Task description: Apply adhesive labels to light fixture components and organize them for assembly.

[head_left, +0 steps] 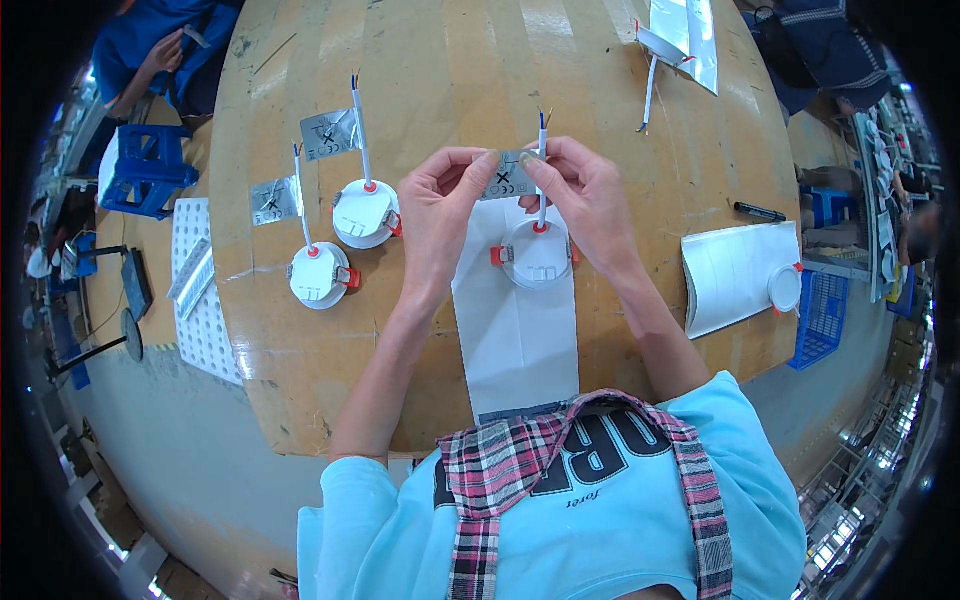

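In front of me a white round downlight [538,265] with red-tipped spring clips lies on a white paper strip [520,345]. Its white cable [543,212] stands up, with bare-ended wires at the top. My left hand [440,200] pinches the left part of a silver label [507,183] between thumb and fingers. The label's right end is at the cable, where my right hand [590,200] pinches it; the fingertips behind are partly hidden. To the left are two similar downlights [365,212], [318,276], each with a silver label [331,134] stuck flag-like on its cable.
A white sheet stack [730,275] with a small round white part [785,288] lies at the right, near a black marker [760,212]. Another downlight [662,46] rests on its side at the far right. A perforated white panel [205,290] and blue stool [150,170] stand left; another person's hand [165,52] shows far left.
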A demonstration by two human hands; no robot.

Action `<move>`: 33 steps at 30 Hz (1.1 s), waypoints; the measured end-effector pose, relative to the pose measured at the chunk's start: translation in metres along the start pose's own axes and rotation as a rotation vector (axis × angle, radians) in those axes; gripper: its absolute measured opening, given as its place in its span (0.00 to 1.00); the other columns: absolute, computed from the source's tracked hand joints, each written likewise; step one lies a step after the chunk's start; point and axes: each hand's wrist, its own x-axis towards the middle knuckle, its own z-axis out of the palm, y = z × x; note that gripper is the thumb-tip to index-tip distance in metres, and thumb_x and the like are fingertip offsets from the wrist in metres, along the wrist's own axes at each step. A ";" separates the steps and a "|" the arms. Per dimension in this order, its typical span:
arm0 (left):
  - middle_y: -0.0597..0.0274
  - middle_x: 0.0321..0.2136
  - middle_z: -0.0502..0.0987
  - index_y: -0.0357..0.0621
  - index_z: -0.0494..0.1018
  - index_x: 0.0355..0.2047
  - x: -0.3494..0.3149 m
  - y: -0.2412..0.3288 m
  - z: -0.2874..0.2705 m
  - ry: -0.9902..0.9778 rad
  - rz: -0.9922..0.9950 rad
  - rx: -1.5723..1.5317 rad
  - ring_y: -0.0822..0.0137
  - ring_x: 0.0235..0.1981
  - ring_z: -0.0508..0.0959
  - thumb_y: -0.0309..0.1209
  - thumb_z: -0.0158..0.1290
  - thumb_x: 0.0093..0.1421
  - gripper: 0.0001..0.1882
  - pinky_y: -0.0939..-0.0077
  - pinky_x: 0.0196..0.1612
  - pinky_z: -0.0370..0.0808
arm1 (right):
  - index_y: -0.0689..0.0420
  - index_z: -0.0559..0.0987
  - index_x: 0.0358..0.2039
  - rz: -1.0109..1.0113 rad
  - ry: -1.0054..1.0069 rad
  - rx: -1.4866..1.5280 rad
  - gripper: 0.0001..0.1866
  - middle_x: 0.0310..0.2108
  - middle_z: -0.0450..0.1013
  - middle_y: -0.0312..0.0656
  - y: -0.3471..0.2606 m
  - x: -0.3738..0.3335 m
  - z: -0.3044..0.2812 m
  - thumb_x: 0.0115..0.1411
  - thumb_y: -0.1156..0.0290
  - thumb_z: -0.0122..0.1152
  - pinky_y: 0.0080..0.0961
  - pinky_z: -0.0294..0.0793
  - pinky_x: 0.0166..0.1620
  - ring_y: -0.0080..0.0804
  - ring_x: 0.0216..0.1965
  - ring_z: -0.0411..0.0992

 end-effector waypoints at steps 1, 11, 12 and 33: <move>0.63 0.29 0.79 0.34 0.77 0.38 0.001 -0.001 -0.001 -0.003 0.000 0.002 0.78 0.29 0.76 0.32 0.58 0.59 0.12 0.84 0.33 0.72 | 0.69 0.76 0.36 0.021 0.006 0.016 0.10 0.24 0.77 0.42 -0.001 -0.001 0.000 0.62 0.72 0.56 0.17 0.71 0.26 0.20 0.23 0.74; 0.66 0.25 0.78 0.35 0.79 0.34 0.009 -0.006 -0.003 -0.009 -0.064 -0.046 0.80 0.27 0.74 0.31 0.57 0.60 0.10 0.85 0.32 0.70 | 0.69 0.76 0.35 0.018 0.003 0.036 0.11 0.23 0.76 0.42 -0.001 0.002 -0.007 0.61 0.71 0.58 0.16 0.71 0.24 0.20 0.22 0.73; 0.66 0.26 0.78 0.35 0.79 0.33 0.010 -0.004 -0.004 -0.011 -0.098 -0.052 0.80 0.26 0.73 0.31 0.57 0.60 0.10 0.85 0.32 0.70 | 0.69 0.76 0.35 0.009 0.021 0.013 0.11 0.23 0.76 0.41 -0.002 0.001 -0.007 0.61 0.71 0.58 0.17 0.72 0.24 0.20 0.22 0.73; 0.51 0.54 0.64 0.52 0.72 0.49 -0.074 -0.030 0.024 -0.287 0.481 0.904 0.49 0.55 0.64 0.29 0.67 0.41 0.31 0.58 0.55 0.63 | 0.70 0.74 0.39 0.057 0.081 0.062 0.13 0.28 0.77 0.46 0.003 0.001 -0.016 0.62 0.70 0.57 0.20 0.76 0.27 0.27 0.26 0.77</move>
